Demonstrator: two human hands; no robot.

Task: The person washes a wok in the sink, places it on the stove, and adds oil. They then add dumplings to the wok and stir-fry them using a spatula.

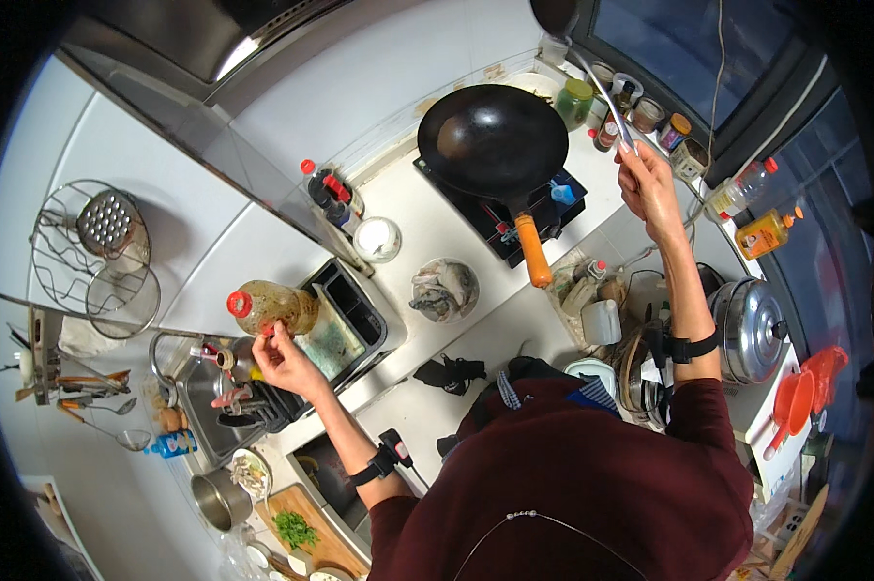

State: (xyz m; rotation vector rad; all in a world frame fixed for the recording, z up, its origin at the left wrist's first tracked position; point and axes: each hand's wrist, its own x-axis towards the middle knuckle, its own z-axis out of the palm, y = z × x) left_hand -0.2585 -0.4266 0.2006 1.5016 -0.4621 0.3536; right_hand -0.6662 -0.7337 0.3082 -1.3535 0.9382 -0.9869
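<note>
My left hand is in front of a large plastic bottle of brownish liquid, which has a red ring at its mouth. Thumb and fingers pinch a small red piece, probably a cap. My right hand is raised at the right, closed around the metal handle of a ladle. The ladle's dark bowl reaches up to the picture's top edge. Between the hands, a black wok with an orange wooden handle sits on a black induction cooktop. Its inside looks shiny.
A bowl of fish pieces stands near the counter's front edge, with a white-topped jar behind it. Seasoning jars line the window side. At left are a sink and a cutting board with chopped greens.
</note>
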